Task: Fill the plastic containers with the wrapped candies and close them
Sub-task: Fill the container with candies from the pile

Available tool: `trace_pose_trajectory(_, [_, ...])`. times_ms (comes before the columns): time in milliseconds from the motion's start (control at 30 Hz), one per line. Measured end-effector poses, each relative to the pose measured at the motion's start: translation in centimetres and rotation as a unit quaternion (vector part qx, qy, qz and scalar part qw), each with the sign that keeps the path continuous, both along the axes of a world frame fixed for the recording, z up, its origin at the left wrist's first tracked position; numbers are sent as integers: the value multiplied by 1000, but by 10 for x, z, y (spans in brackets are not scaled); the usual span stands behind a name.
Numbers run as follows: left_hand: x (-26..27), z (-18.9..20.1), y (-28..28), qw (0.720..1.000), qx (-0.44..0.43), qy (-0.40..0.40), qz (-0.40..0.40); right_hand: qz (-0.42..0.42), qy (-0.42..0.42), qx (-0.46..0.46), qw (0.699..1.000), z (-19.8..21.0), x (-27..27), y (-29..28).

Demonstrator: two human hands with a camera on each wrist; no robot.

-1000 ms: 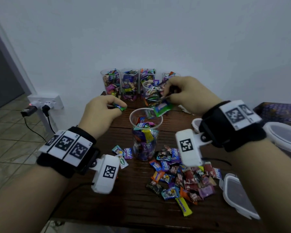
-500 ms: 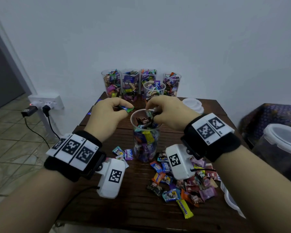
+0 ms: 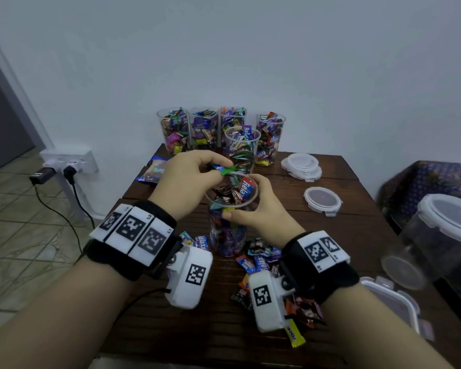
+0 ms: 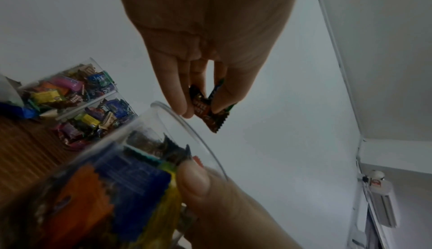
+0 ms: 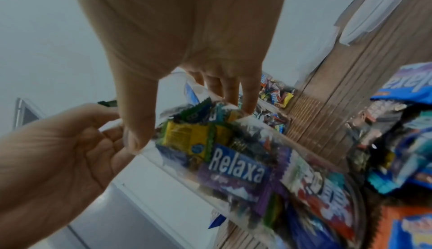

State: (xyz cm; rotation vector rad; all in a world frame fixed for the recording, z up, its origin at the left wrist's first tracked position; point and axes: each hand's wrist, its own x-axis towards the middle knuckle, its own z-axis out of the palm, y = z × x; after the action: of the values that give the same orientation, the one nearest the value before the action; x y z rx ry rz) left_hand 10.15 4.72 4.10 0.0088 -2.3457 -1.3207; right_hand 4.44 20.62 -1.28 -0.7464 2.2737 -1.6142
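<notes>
Since a moment ago, my right hand [image 3: 261,209] has let go of its candies over the clear plastic container [image 3: 230,225] and now grips that container just under the rim, thumb on the near side and fingers curled round the far side. My left hand [image 3: 189,182] has moved in from the left and now hangs over the container's far-left rim, pinching a few wrapped candies [image 3: 224,169] between thumb and fingertips; from the left wrist view a brown wrapper [image 4: 207,110] sticks out below the fingers [image 4: 174,86], just above the rim, with a green and a blue one behind it.

That container stands upright in the middle of the desk [image 3: 357,235], filled almost to the top, a red wrapper [image 3: 246,187] poking up at its right side. Five more filled containers [image 3: 270,137] stand at the far edge against the wall, four in a row and one just in front of them. A heap of loose candies [image 3: 258,262] lies on the desk near me, right of the container and partly hidden under my right wrist, with a few more [image 3: 197,242] on its near-left side. Round lids [image 3: 302,165] are stacked at the far right, and a single lid [image 3: 322,201] lies nearer, well apart from the container. A blue candy bag [image 3: 155,170] lies at the far left.
</notes>
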Motion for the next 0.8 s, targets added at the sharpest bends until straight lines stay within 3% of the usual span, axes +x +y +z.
trace_pose_trajectory(233, [-1,0,5,997,-65,-50,7,-5,19,-9,1000,0,1,2])
trace_pose_trajectory(633, [16,-13,-9,998,26,25,52,-3,14,-1,1000,1,1,2])
trace_pose_trajectory(800, [40,-27,-27,997,5,-64,46,20,9,56,998,11,3,11])
